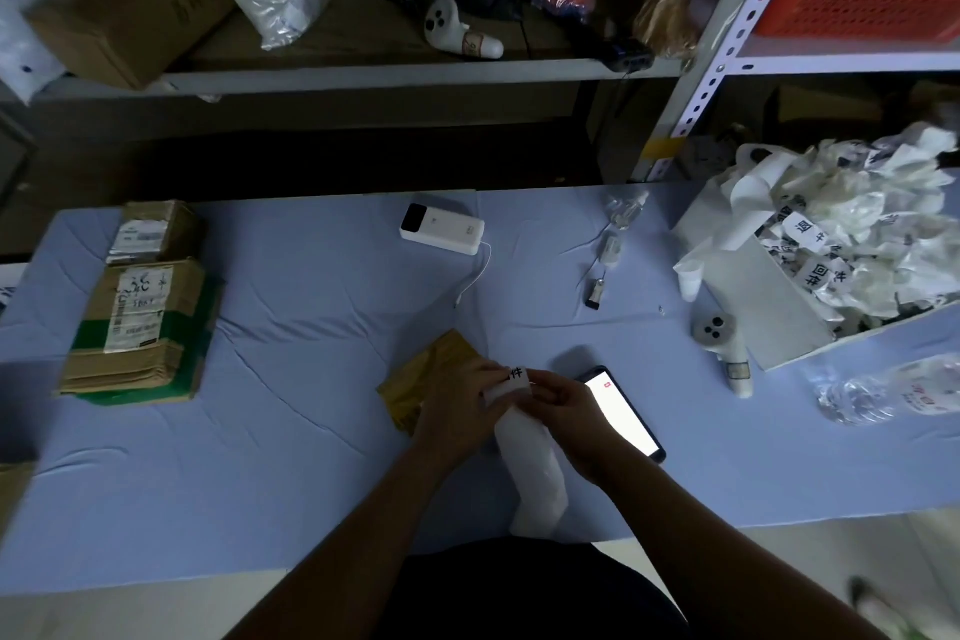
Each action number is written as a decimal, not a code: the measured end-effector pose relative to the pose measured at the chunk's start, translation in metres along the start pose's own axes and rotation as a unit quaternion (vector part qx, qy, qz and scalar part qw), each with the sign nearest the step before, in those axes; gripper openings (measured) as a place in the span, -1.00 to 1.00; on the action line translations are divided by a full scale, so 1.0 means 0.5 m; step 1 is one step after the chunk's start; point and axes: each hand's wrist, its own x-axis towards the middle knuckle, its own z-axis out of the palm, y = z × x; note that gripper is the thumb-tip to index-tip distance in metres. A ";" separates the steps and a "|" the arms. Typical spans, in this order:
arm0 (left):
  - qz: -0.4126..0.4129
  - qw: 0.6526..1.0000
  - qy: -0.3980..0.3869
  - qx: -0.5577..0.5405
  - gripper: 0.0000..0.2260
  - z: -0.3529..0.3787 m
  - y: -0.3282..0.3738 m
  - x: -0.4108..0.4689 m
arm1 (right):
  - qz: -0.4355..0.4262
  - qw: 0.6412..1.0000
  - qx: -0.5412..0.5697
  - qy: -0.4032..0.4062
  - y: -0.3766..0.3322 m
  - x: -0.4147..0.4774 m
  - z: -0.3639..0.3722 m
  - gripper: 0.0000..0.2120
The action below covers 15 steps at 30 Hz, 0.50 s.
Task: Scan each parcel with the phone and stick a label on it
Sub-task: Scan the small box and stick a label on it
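While both hands meet over the near middle of the counter, they share one item: the label strip, a white band running from the fingers back toward the body.

- left hand: fingers curled round the strip's top end, where a label with black print shows. The hand sits over the small brown parcel; can't tell if it touches it.
- right hand: fingers bent, pinching the strip just beside the label. Exact fingertip contact is hidden.
- small brown parcel: flat on the counter, partly under the left hand and left of the strip.
- phone: face up on the counter, screen lit white, just right of the right hand, held by neither.

Other stuff:
- two taped cartons at the counter's left end, one behind the other, paper labels on top.
- white power bank at the far middle, with a cable trailing toward the parcel.
- open box of crumpled white backing paper on the right; a white controller in front of it and a clear bottle lying beside it.
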 end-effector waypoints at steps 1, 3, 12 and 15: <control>0.022 0.999 -0.003 0.026 -0.60 -0.002 0.002 0.005 | -0.009 1.000 -0.010 0.002 -0.006 0.001 0.000 -0.72; 0.061 0.996 0.004 0.064 -0.57 -0.008 0.011 0.014 | -0.026 0.999 -0.041 0.009 -0.017 0.003 -0.001 -0.74; 0.014 0.998 0.044 -0.034 -0.81 -0.018 0.018 0.016 | -0.093 0.981 -0.169 -0.024 -0.043 0.008 0.003 -0.59; -0.002 0.999 0.041 -0.014 -0.86 -0.023 0.017 0.013 | -0.095 0.974 -0.206 -0.023 -0.041 0.011 0.003 -0.51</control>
